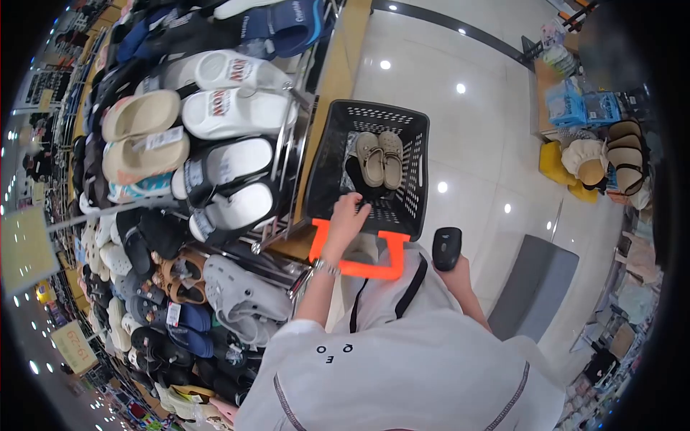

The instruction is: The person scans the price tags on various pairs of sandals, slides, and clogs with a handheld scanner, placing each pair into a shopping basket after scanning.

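My left hand (347, 217) reaches over the near side of a black shopping basket (420, 154), thumb and fingers apart, holding nothing that I can see. Inside the basket, just beyond my fingertips, lies a pair of beige clogs (379, 159) with something black partly under and beside them. The basket's orange handle (370, 271) is folded toward me, with my left forearm across its left side. At my right side, my right hand (457, 276) is closed around a black handheld barcode scanner (447, 248), its head pointing forward.
On my left stands a metal rack (291, 144) crowded with footwear: white slides (241, 113), beige slides (144, 136), black-and-white slides (241, 165) and grey clogs (241, 287). A grey bench (535, 287) is to my right. Farther right are shelves with hats and slippers (625, 158).
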Demonstrator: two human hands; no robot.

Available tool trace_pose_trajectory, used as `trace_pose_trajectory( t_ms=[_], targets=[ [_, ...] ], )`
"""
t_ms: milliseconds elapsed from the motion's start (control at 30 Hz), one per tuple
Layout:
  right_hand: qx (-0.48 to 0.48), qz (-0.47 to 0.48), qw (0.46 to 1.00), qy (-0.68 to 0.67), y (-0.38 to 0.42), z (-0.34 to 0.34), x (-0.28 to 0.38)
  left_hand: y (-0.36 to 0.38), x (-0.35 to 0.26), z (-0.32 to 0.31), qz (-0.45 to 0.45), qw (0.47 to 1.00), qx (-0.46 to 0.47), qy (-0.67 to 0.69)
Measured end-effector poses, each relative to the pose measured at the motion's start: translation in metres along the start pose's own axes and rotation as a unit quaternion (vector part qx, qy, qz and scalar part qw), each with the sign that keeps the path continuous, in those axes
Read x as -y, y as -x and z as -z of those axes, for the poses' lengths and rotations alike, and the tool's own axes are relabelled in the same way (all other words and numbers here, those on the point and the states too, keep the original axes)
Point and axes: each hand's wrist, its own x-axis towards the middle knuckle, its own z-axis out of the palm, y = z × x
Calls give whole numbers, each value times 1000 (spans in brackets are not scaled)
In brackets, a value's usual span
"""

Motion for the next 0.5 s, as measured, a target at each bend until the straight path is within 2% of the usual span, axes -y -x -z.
trace_pose_trajectory(
  t_ms=[33, 67, 200, 233, 267, 300, 333, 400, 433, 500],
  targets=[
    [-27, 0, 1000, -1, -8, 3, -12, -25, 9, -17, 85, 988, 118, -57],
    [-44, -26, 999, 2, -15, 4, -30, -50, 35, -41, 87, 987, 122, -54],
    [-113, -110, 987, 14, -23, 0, -102, -131, 176, -150, 297, 925, 235, 16],
    [-108, -184, 977, 25, -19, -4, -131, -141, 224, -184, 312, 928, 204, 24],
    [-125, -254, 959, -14, -13, -9, -139, -148, 209, -178, 352, 915, 193, 37],
    [-105, -272, 957, 2, -5, -11, -154, -153, 238, -201, 370, 915, 159, 24],
    [-151, -276, 949, -33, 11, -21, -182, -158, 266, -226, 386, 914, 124, 10],
    [-181, -346, 918, -68, 24, -35, -183, -181, 246, -226, 434, 889, 141, 50],
    [-141, -382, 913, -37, 33, -38, -187, -184, 276, -252, 389, 917, 78, 44],
    [-118, -451, 883, -50, 47, -49, -192, -182, 332, -298, 376, 922, 39, 87]
  ],
)
